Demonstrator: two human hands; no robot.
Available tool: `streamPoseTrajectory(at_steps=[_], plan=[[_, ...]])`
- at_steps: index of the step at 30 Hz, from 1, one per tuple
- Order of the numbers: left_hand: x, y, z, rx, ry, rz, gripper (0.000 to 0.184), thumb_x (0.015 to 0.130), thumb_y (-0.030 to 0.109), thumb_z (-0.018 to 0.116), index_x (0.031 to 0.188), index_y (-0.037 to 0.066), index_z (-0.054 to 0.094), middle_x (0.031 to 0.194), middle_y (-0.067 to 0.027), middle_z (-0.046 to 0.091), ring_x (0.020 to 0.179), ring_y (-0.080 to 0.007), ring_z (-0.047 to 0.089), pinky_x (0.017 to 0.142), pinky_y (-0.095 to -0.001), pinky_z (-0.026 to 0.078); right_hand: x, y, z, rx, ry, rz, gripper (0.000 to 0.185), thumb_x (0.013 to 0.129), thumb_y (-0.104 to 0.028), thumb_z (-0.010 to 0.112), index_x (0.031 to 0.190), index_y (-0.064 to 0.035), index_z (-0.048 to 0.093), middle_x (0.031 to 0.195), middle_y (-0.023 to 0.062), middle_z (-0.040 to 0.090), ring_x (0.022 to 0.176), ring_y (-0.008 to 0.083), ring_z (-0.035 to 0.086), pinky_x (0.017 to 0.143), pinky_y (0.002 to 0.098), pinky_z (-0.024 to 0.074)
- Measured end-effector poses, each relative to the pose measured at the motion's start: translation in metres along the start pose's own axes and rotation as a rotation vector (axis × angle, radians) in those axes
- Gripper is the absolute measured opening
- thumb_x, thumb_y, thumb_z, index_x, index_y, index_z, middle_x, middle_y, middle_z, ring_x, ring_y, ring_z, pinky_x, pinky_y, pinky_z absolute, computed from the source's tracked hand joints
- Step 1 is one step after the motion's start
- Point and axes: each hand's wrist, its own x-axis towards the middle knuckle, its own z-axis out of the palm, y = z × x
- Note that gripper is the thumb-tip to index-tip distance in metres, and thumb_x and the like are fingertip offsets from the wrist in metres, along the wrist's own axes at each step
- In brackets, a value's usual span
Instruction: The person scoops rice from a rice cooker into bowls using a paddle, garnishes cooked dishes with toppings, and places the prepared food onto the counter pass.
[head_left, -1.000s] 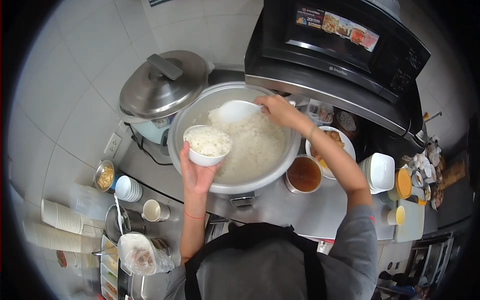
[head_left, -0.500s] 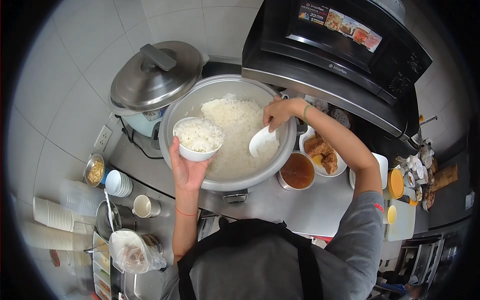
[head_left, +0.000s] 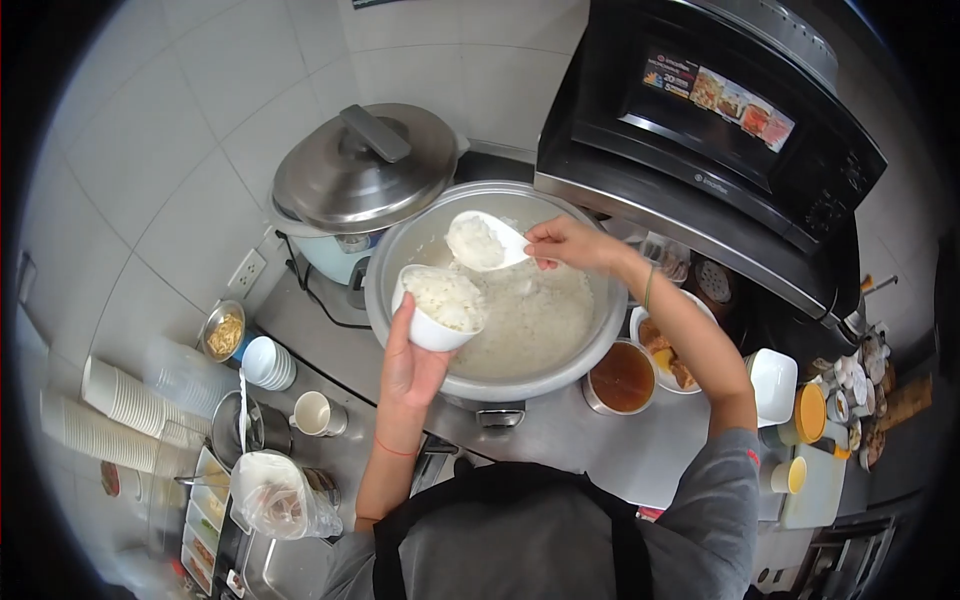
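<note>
My left hand (head_left: 417, 370) clasps bowl (head_left: 440, 335) from below, over left side of pot (head_left: 500, 389). Right hand (head_left: 565, 244) clamped on paddle (head_left: 514, 244), loaded, above pot. Bowl heaped with rice (head_left: 447, 298): jolt could shed some. Slack grip could let paddle twist.

a black microwave oven (head_left: 665, 150) is placed at upper right. a power outlet (head_left: 246, 273) is mounted on the tiled wall (head_left: 110, 170). disposable cups (head_left: 112, 393) are stacked at left; a square white dish (head_left: 774, 385) is placed beside an orange-lidded tub (head_left: 810, 414).
</note>
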Motion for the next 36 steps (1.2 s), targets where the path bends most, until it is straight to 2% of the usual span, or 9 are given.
streamPoseTrajectory(at_steps=[4,6,9,18,21,25,30,33,36], plan=[[0.013,-0.005,0.005,-0.037,0.036,0.014,0.054,0.088,0.044,0.050,0.131,0.012,0.038,0.131,-0.0095,0.045,0.120,-0.0270,0.044,0.094,-0.0467,0.039,-0.021,-0.013,0.058,-0.342,0.402,-0.429,0.028,0.085,-0.003,0.052,0.112,0.0026,0.055,0.081,0.0105,0.057,0.068,0.0184,0.056,0.067,0.0320,0.0457],[0.020,-0.002,0.006,-0.053,0.037,0.020,0.054,0.088,0.044,0.051,0.131,0.014,0.038,0.131,-0.0089,0.045,0.119,-0.0269,0.044,0.094,-0.0464,0.039,-0.042,-0.037,0.081,-0.446,0.403,-0.420,0.041,0.079,0.005,0.051,0.120,0.0027,0.049,0.085,0.0145,0.053,0.075,0.0260,0.054,0.071,0.0343,0.0460],[0.018,0.001,0.011,-0.048,0.046,-0.002,0.055,0.088,0.046,0.050,0.131,0.014,0.038,0.131,-0.0083,0.045,0.119,-0.0273,0.044,0.094,-0.0474,0.038,-0.057,-0.046,0.115,-0.674,0.575,-0.470,0.053,0.075,0.011,0.046,0.127,-0.0009,0.045,0.083,0.0147,0.048,0.081,0.0298,0.049,0.077,0.0348,0.0439],[0.010,0.001,0.002,-0.075,-0.073,-0.087,0.064,0.087,0.055,0.044,0.133,0.013,0.036,0.134,-0.0112,0.041,0.122,-0.0291,0.042,0.095,-0.0495,0.038,-0.071,-0.074,0.072,-0.621,0.387,-0.484,0.050,0.076,0.009,0.053,0.123,-0.0073,0.053,0.088,0.0116,0.051,0.081,0.0254,0.048,0.074,0.0330,0.0418],[0.009,-0.001,0.000,-0.140,-0.076,-0.055,0.064,0.086,0.056,0.044,0.133,0.012,0.037,0.134,-0.0116,0.042,0.121,-0.0293,0.042,0.095,-0.0493,0.039,-0.072,-0.072,0.075,-0.424,0.340,-0.515,0.046,0.078,0.007,0.051,0.122,-0.0054,0.053,0.087,0.0127,0.051,0.082,0.0278,0.049,0.074,0.0361,0.0416],[0.010,0.001,0.000,-0.166,-0.071,0.004,0.057,0.088,0.046,0.048,0.129,0.008,0.040,0.129,-0.0107,0.047,0.119,-0.0263,0.045,0.098,-0.0443,0.038,-0.076,-0.075,0.082,-0.352,0.446,-0.428,0.044,0.079,0.006,0.051,0.122,-0.0043,0.052,0.086,0.0137,0.052,0.079,0.0281,0.051,0.072,0.0349,0.0426],[0.011,-0.003,-0.004,-0.118,0.002,0.066,0.061,0.085,0.051,0.048,0.129,0.009,0.042,0.128,-0.0105,0.048,0.117,-0.0273,0.047,0.096,-0.0457,0.040,-0.079,-0.071,0.092,-0.206,0.516,-0.353,0.043,0.081,0.005,0.051,0.123,-0.0032,0.050,0.082,0.0152,0.052,0.073,0.0276,0.054,0.068,0.0316,0.0438],[0.015,-0.008,-0.003,-0.136,0.010,0.103,0.062,0.084,0.052,0.047,0.129,0.010,0.042,0.129,-0.0100,0.047,0.117,-0.0279,0.047,0.096,-0.0469,0.040,-0.076,-0.057,0.112,-0.336,0.639,-0.367,0.043,0.082,0.004,0.051,0.125,-0.0023,0.048,0.083,0.0154,0.053,0.074,0.0269,0.054,0.067,0.0303,0.0439],[0.017,-0.009,-0.004,-0.192,-0.015,0.110,0.061,0.084,0.052,0.048,0.129,0.011,0.042,0.129,-0.0091,0.047,0.118,-0.0273,0.046,0.097,-0.0465,0.039,-0.077,-0.060,0.136,-0.254,0.636,-0.433,0.042,0.084,0.002,0.050,0.126,-0.0021,0.048,0.086,0.0143,0.054,0.073,0.0236,0.054,0.065,0.0295,0.0441]])
